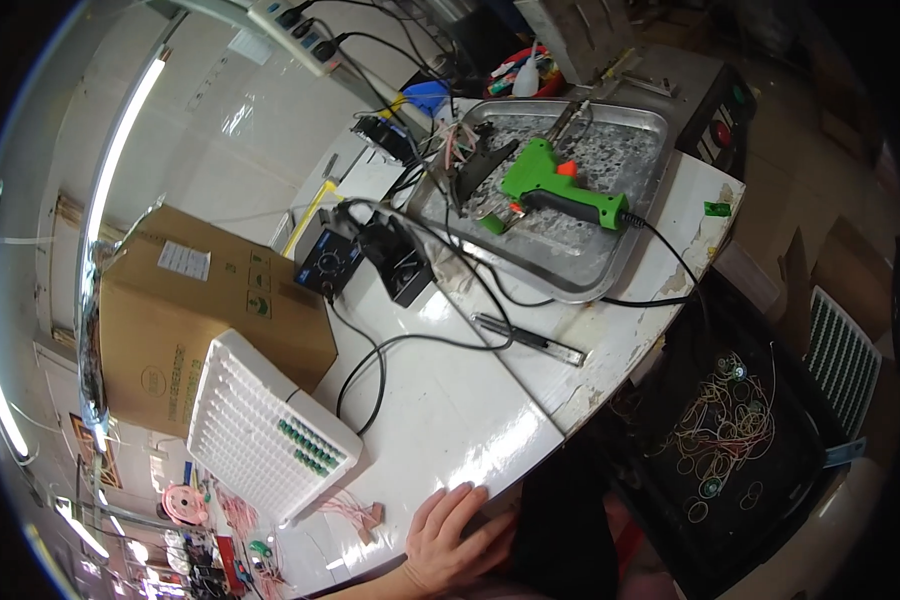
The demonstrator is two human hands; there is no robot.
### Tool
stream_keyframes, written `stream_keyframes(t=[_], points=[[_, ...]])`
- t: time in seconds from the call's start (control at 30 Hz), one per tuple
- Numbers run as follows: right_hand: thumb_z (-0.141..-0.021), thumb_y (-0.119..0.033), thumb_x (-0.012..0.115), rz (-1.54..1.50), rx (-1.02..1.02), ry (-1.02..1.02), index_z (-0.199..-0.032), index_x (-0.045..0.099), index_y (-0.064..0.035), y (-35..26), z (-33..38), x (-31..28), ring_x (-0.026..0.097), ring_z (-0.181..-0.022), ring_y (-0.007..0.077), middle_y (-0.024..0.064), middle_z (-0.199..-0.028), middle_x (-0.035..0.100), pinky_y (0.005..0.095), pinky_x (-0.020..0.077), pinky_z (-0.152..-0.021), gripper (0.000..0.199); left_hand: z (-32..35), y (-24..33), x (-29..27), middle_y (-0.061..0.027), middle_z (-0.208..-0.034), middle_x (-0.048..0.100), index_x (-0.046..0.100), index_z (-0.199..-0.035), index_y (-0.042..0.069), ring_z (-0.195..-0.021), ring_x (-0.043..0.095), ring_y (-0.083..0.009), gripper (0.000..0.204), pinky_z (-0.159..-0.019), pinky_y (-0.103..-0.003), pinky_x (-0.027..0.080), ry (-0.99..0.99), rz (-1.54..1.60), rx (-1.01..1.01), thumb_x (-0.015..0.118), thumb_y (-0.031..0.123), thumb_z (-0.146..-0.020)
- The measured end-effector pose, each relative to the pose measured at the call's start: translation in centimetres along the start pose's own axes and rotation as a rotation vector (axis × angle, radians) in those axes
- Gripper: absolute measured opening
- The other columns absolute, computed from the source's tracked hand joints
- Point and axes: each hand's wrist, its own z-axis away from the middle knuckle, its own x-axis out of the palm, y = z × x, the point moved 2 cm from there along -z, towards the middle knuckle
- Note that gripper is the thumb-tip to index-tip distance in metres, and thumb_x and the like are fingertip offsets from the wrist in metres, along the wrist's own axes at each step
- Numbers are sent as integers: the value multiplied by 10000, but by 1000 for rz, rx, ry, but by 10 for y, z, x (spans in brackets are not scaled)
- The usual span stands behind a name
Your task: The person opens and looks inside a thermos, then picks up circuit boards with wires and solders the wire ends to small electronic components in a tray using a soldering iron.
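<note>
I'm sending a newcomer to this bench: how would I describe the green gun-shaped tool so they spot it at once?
On the white table, find the shallow metal tray toward the far right. In it lies the gun-shaped tool, a black cable trailing from its handle. Unlike the dark piece beside it, it has a bright green body and orange trigger.

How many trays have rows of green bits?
2. One tray is beside the cardboard box; another tray is at far right, by the black bin. More may be hidden.
</note>
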Motion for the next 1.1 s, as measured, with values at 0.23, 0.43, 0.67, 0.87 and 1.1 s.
stream_keyframes(t=[0.23,0.43,0.67,0.87,1.1], points=[[-787,-324,645,377,-137,75,-1346,177,-45,101,126,-69,380,-1147,292,176,-1304,311,397,327,-955,780,87,-40,-83,-86,-1186,511,597,-1005,161,-1099,489,-267,303,-921,-391,385,-133,253,-113,627,153,-704],[-788,-320,648,857,-514,-22,-1357,151,-38,135,207,-46,358,-1175,298,184,-1330,282,395,311,-976,806,189,-40,-266,-80,-857,615,560,-833,50,-823,576,-309,98,-737,-392,449,106,1384,141,478,45,-780],[-789,-315,652,1096,-761,-42,-1370,121,-31,252,279,-32,331,-1206,305,194,-1361,248,393,291,-1000,836,423,-28,-489,-30,-665,467,457,-669,69,-654,520,-185,160,-653,-285,444,96,641,47,497,127,-812],[-790,-311,655,1203,-863,9,-1381,96,-24,315,297,-40,309,-1234,311,203,-1387,219,391,275,-1021,862,561,-17,-504,-22,-638,445,454,-638,72,-566,474,-188,208,-506,-287,372,531,916,67,471,106,-843],[-803,-308,635,1208,-1050,231,-1350,151,-18,189,178,-120,343,-1199,318,207,-1353,265,392,301,-993,785,530,-49,-438,-80,-729,549,585,-759,29,-626,541,-184,157,-501,-277,421,680,1580,584,473,88,-853]])
